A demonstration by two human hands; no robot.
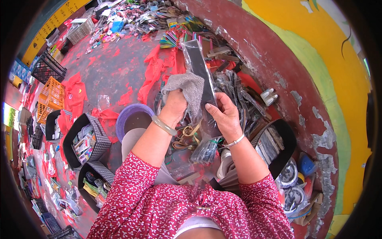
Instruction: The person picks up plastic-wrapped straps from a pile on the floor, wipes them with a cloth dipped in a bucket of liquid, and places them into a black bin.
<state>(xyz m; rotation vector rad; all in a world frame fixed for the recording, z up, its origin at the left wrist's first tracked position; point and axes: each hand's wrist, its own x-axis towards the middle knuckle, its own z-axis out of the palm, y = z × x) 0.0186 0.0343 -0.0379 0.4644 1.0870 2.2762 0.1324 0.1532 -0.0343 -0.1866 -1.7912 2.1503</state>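
My right hand (227,118) grips a long, flat black packet (200,65) in clear plastic, thumb on its face. The packet tilts away from me, its far end pointing up and slightly left. In my left hand (175,105) is a bunched grey cloth (187,84), lying against the packet's left side; the cloth hides most of the fingertips. Beneath my hands are several brown straps (186,137) and a clear plastic bundle (205,150). A heap of similar dark plastic-wrapped packets (238,97) lies just beyond my right hand.
A purple basin (124,115) stands left of my left forearm. Checked bins (101,139) with small goods line the left, near an orange crate (51,95). A black bin (284,131) sits right of my right forearm, by the peeling red wall (294,83). Mixed goods (139,20) are piled far ahead.
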